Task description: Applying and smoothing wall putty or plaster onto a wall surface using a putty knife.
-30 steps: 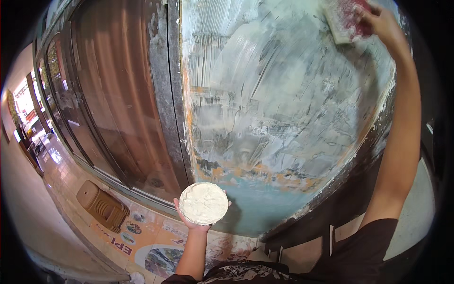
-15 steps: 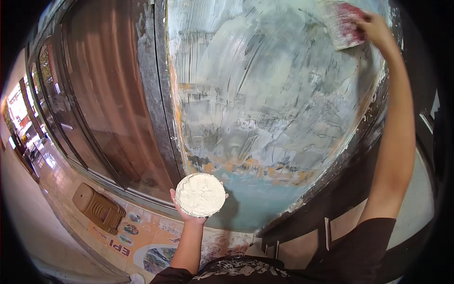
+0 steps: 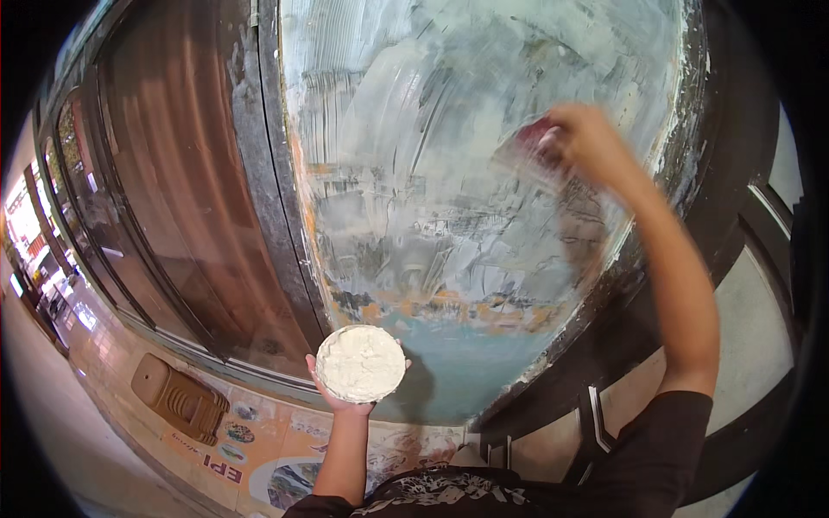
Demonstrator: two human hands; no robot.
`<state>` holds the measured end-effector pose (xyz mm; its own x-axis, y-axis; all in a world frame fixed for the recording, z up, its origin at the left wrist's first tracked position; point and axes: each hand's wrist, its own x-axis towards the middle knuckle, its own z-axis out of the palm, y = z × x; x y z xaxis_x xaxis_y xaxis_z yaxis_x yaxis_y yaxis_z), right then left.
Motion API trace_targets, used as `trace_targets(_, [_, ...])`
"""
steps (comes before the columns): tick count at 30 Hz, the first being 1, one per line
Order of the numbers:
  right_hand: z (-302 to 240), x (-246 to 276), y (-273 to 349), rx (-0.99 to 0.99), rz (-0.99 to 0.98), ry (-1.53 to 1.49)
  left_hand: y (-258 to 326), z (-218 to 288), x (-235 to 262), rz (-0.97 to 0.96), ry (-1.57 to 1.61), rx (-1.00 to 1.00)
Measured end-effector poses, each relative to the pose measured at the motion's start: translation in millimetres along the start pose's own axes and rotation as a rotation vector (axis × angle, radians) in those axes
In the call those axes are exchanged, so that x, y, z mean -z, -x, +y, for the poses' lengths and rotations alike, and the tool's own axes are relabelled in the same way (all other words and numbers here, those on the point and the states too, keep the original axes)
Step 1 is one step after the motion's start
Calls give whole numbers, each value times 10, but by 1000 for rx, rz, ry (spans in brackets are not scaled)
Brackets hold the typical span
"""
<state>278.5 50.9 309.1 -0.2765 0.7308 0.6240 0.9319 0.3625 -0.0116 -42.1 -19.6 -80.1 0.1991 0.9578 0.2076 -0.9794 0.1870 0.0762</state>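
Observation:
My left hand (image 3: 339,403) holds a round tub of creamy white putty (image 3: 360,364) from below, its fingers curled round the sides. The putty fills the tub to the rim, so the tub itself hardly shows. In front of the wall panel (image 3: 397,198), my right hand (image 3: 591,142) grips a dark red putty spreader (image 3: 537,142), both blurred by motion. Whether the spreader's edge touches the panel I cannot tell. Grey and white streaks of putty cover most of the panel, with a bare blue-green strip at its lower end.
A dark frame (image 3: 259,112) and a glazed window with brown curtains (image 3: 173,155) run along the left. Brown stacked plastic stools (image 3: 180,399) stand on the floor at lower left, near a printed floor sheet (image 3: 250,457). Dark wooden framing (image 3: 635,319) borders the panel's right side.
My right hand has swung down and left from the panel's upper right corner with the spreader. The tub in my left hand stays nearly in place while the view shifts slightly.

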Motion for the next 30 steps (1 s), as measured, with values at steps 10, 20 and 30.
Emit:
trace_targets(10, [579,1002,258,-103,65,-263,37,73,28,-22,-21,-51])
trace_targets(20, [25,-114,229,212,-174,401,19,-33,82,-32,-58,-13])
trace_targets(30, [4,1150,-164,96,108,-98,33,-2,152,-60,-58,-53])
